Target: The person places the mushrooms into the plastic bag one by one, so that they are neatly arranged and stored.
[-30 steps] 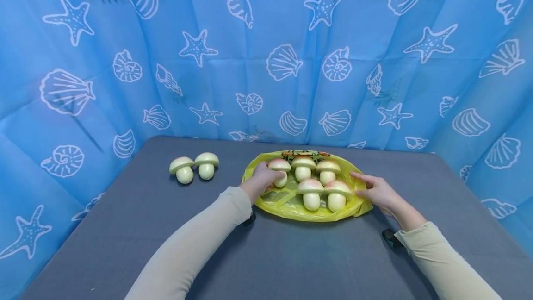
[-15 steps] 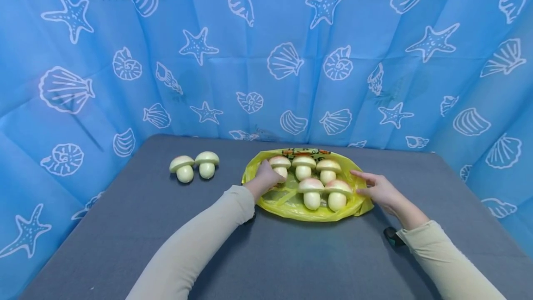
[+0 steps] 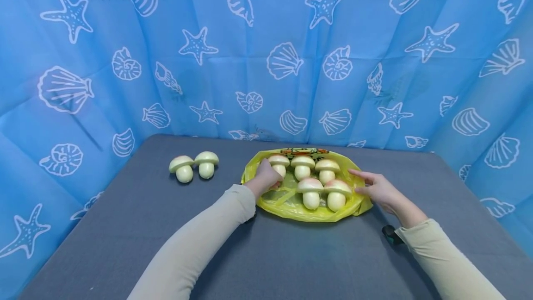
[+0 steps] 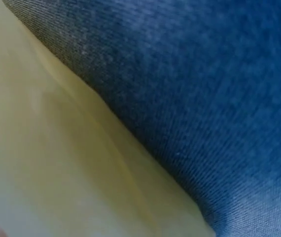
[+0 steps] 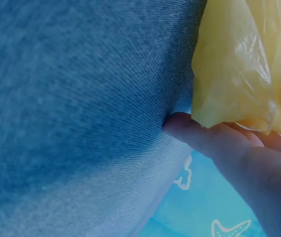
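A yellow plastic bag lies spread on the table, with several mushrooms, pale with pinkish-tan caps, standing on it. At the bag's left side my left hand grips the leftmost mushroom, thumb by its stem; the other fingers are hidden behind it. Two more mushrooms stand in front within the bag. My right hand holds the bag's right edge between thumb and fingers, and the right wrist view shows the yellow film against those fingers. Only yellow film and a sliver of skin show in the left wrist view.
Two mushrooms, one with a pinkish cap and one paler, stand side by side at the table's back left. The grey-covered table ends at a blue curtain printed with shells and starfish.
My left hand has shifted slightly up and its thumb has drawn back from across the leftmost mushroom's stem. That mushroom sits slightly farther back. The right hand stays at the bag's edge.
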Motion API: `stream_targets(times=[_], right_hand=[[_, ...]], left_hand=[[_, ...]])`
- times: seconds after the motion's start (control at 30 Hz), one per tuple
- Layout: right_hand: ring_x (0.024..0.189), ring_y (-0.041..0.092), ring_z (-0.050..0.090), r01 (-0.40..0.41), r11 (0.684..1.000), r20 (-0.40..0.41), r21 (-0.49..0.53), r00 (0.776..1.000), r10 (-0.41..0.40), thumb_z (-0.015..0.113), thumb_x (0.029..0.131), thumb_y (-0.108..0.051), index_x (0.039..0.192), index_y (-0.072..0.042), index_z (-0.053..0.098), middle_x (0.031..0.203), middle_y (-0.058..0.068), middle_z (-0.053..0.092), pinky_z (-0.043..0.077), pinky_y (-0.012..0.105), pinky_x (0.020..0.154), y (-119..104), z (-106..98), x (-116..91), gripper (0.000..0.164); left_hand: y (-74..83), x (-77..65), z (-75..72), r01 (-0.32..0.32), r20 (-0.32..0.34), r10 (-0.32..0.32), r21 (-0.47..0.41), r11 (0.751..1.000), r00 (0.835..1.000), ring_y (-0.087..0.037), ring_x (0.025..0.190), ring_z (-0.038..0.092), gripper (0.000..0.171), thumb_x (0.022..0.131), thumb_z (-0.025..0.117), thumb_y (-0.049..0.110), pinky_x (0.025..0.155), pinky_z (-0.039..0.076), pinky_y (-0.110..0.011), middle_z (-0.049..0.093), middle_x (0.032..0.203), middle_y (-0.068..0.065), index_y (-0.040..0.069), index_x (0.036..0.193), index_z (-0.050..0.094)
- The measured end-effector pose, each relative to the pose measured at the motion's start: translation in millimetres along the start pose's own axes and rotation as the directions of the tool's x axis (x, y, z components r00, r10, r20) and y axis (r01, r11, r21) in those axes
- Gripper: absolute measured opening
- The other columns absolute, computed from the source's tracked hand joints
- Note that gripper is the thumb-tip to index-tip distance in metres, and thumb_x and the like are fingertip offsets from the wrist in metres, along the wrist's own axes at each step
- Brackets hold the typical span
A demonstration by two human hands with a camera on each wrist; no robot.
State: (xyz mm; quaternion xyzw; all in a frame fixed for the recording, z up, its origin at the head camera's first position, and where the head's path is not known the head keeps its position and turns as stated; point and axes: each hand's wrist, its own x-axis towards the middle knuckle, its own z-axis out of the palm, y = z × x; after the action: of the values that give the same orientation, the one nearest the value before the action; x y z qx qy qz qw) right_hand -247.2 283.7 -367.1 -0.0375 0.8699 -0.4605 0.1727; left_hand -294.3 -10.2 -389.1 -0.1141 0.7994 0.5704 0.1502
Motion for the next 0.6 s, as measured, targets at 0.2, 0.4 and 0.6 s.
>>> stream_targets(times=[0.2, 0.4, 0.6], right_hand=[[0.137, 0.056, 0.01, -0.011, 1.0, 0.003, 0.002, 1.0, 0.011, 0.051, 0.096, 0.004, 0.151, 0.001, 0.027, 0.151, 0.038, 0.009, 0.029, 0.062, 0.105, 2.0, -0.3, -0.2, 0.06], [0.136, 0.057, 0.011, 0.005, 1.0, 0.011, -0.003, 1.0, -0.005, 0.051, 0.097, 0.002, 0.151, 0.002, 0.026, 0.151, 0.038, 0.01, 0.028, 0.063, 0.105, 3.2, -0.7, -2.0, 0.06], [0.136, 0.058, 0.011, 0.029, 0.999, 0.014, -0.014, 0.999, -0.029, 0.051, 0.096, 0.002, 0.15, 0.004, 0.027, 0.151, 0.039, 0.011, 0.027, 0.064, 0.105, 3.2, -0.8, -2.8, 0.059]], left_hand=[[-0.2, 0.5, -0.8, -0.014, -0.018, 0.014, 0.003, 1.0, 1.0, -0.019, 0.054, 0.053, 0.085, 0.088, 0.067, -0.002, 0.048, 0.045, -0.028, 0.057, 0.107, -0.022, 0.006, 0.155, 0.015], [1.5, -0.8, -2.2, -0.013, -0.012, 0.013, 0.037, 0.999, 1.0, -0.02, 0.058, 0.054, 0.084, 0.09, 0.068, 0.003, 0.049, 0.045, -0.029, 0.054, 0.123, -0.022, 0.008, 0.156, 0.015], [2.1, -2.2, -4.5, -0.005, -0.018, 0.006, 0.036, 0.999, 1.0, -0.018, 0.057, 0.054, 0.086, 0.09, 0.068, 0.002, 0.05, 0.047, -0.029, 0.054, 0.12, -0.024, 0.006, 0.156, 0.013]])
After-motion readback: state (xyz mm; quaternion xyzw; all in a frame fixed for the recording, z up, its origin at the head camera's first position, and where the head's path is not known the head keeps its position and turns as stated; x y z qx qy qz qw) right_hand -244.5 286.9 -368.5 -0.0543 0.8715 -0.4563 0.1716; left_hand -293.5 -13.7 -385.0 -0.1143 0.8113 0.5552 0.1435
